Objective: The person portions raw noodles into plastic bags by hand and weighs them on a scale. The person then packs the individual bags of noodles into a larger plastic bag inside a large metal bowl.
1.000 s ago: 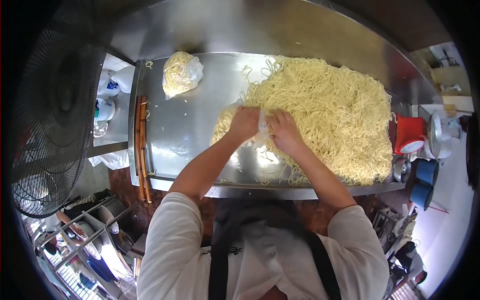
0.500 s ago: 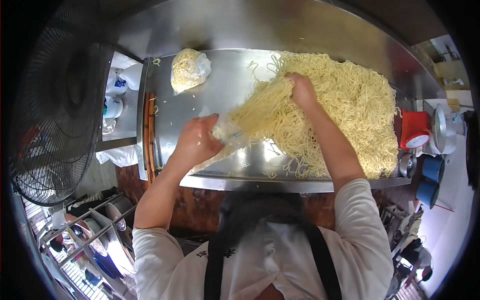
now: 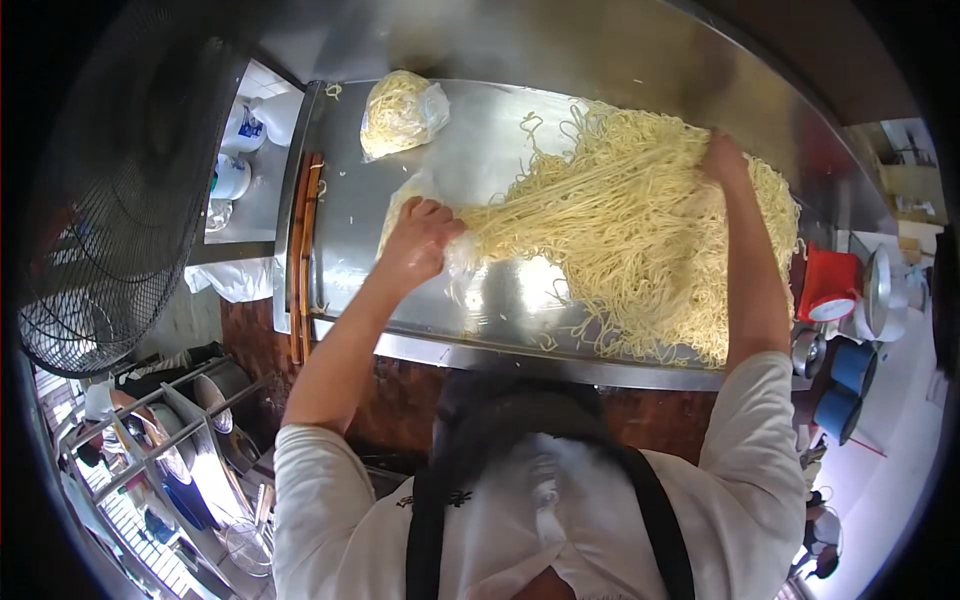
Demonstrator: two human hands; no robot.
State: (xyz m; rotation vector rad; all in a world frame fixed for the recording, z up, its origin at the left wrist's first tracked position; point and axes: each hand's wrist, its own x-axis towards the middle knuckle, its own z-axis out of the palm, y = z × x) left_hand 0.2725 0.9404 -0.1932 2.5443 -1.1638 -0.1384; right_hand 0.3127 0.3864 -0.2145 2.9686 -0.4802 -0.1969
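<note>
A broad heap of pale yellow noodles [image 3: 650, 220] covers the right half of the metal counter [image 3: 345, 240]. Long strands stretch leftward from the heap to a clear plastic bag [image 3: 460, 265]. My left hand [image 3: 422, 240] is closed on that bag, at the left end of the strands. My right hand [image 3: 724, 160] lies at the heap's upper right, its fingers hidden among or behind noodles. A filled bag of noodles [image 3: 398, 115] sits at the counter's upper left.
Two wooden sticks [image 3: 304, 255] lie along the counter's left edge. A wire-caged fan [image 3: 100, 220] stands at far left, near white containers [image 3: 235, 175]. At right are a red container [image 3: 828, 280], a metal lid [image 3: 884, 290] and blue buckets [image 3: 845, 390].
My right hand has moved right across the heap, and the strands between my hands now reach further. My left hand has shifted slightly and still holds the bag. The camera view has tilted a little.
</note>
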